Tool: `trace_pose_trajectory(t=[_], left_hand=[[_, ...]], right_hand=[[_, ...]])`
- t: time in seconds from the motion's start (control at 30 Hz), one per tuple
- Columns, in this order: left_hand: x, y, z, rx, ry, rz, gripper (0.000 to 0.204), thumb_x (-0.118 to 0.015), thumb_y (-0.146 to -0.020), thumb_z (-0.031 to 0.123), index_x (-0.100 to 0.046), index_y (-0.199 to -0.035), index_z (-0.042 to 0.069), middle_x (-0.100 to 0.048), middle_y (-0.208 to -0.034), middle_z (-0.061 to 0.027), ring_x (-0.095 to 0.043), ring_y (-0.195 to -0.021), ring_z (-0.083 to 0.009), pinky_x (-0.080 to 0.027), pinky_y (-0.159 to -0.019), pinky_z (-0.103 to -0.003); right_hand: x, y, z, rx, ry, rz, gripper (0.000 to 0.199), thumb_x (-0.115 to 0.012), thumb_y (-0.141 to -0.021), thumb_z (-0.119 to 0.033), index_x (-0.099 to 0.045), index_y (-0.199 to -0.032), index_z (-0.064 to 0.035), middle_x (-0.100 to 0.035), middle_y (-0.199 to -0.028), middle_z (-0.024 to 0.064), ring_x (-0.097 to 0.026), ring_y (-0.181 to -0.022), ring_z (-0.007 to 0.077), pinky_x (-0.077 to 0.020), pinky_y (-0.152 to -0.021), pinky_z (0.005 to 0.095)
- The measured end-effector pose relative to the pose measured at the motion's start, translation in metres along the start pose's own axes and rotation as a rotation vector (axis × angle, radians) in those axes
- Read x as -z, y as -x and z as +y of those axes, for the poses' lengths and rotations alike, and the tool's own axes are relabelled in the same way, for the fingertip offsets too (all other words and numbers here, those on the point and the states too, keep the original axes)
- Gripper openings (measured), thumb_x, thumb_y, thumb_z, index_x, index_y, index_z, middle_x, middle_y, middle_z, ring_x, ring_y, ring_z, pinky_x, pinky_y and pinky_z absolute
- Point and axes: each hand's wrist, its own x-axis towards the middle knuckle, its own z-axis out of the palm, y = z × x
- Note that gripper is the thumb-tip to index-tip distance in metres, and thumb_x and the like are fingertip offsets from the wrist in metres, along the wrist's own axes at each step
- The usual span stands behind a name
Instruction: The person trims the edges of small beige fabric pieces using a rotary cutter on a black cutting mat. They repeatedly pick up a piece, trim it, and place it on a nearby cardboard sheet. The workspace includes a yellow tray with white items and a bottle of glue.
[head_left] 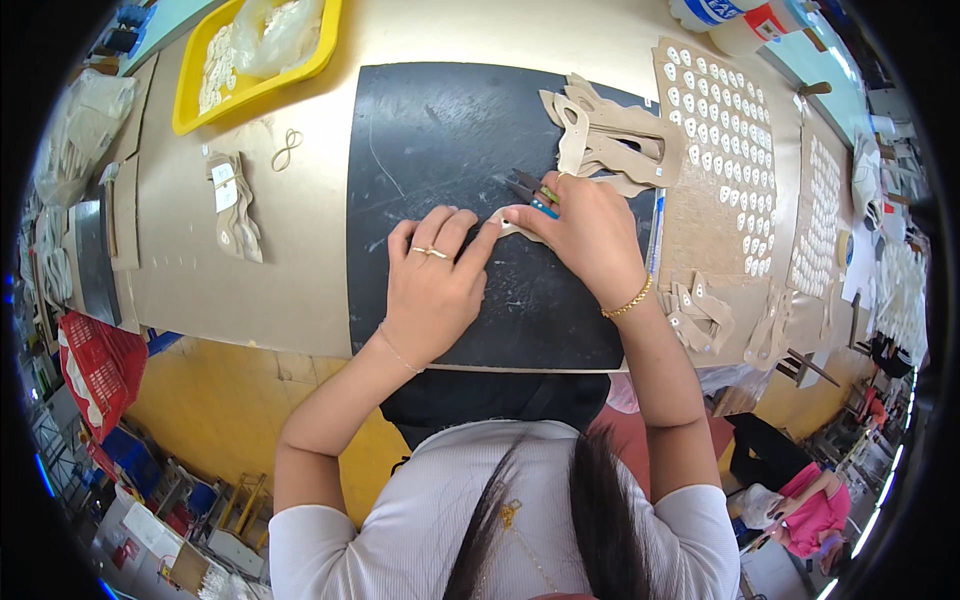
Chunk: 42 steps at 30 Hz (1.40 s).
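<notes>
A small beige cut piece (520, 232) with a dark hole lies on the black mat (430, 130), partly hidden under my fingers. My left hand (435, 285) holds its left end down with the index fingertip; the other fingers are bent over the mat. In my right hand (592, 235) are small snips (540, 206), with dark blades and blue and green handles, pointing up and left. The right thumb presses on the beige piece beside the left index finger. Just beyond that hand lies a pile of wavy beige pieces (625, 135), some with long slots.
A yellow tray (183, 105) with small pale pieces and a plastic bag stands far left. Left of the mat lie a bundle of beige strips (238, 215) and a rubber band (287, 150). At right, a board (700, 215) carries rows of small white pieces; more beige pieces (700, 315) lie below.
</notes>
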Motion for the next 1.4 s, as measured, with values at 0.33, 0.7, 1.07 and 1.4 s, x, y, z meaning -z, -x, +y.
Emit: trace_pose_trajectory(t=[0.33, 0.7, 1.07, 1.4], left_hand=[[-0.002, -0.002, -0.002, -0.038, 0.016, -0.031, 0.049, -0.070, -0.074, 0.000, -0.068, -0.122, 0.007, -0.060, -0.117, -0.0088, -0.057, -0.116, -0.0281, -0.039, -0.097, -0.046], [-0.012, -0.013, -0.003, -0.072, -0.050, 0.015, 0.040, -0.071, -0.075, 0.005, -0.069, -0.115, 0.009, -0.061, -0.114, -0.0066, -0.057, -0.111, -0.0264, -0.040, -0.093, -0.044], [-0.002, 0.013, -0.011, -0.047, 0.063, -0.043, 0.052, -0.067, -0.078, 0.002, -0.066, -0.130, 0.008, -0.060, -0.135, -0.0102, -0.053, -0.133, -0.0284, -0.038, -0.111, -0.049], [-0.007, 0.014, 0.002, -0.071, -0.104, -0.008, 0.041, -0.064, -0.085, 0.006, -0.067, -0.126, 0.006, -0.062, -0.130, -0.0162, -0.057, -0.127, -0.0308, -0.042, -0.107, -0.049]], right_hand=[[0.005, -0.001, -0.005, -0.033, 0.022, -0.058, 0.042, -0.081, -0.081, -0.043, -0.072, -0.083, -0.0024, -0.070, -0.073, 0.0176, -0.071, -0.074, 0.0365, -0.0553, -0.065, 0.0437], [-0.002, 0.003, 0.001, 0.020, 0.011, -0.002, 0.044, -0.080, -0.081, -0.044, -0.071, -0.084, -0.0012, -0.071, -0.075, 0.0182, -0.071, -0.074, 0.0371, -0.0554, -0.065, 0.0448], [0.014, -0.003, 0.003, 0.030, -0.037, -0.180, 0.040, -0.082, -0.080, -0.036, -0.071, -0.091, 0.0010, -0.072, -0.081, 0.0197, -0.072, -0.081, 0.0375, -0.0557, -0.072, 0.0448], [0.019, -0.006, -0.001, -0.022, -0.076, -0.246, 0.040, -0.082, -0.081, -0.033, -0.070, -0.093, 0.0037, -0.071, -0.078, 0.0205, -0.072, -0.073, 0.0345, -0.0550, -0.071, 0.0431]])
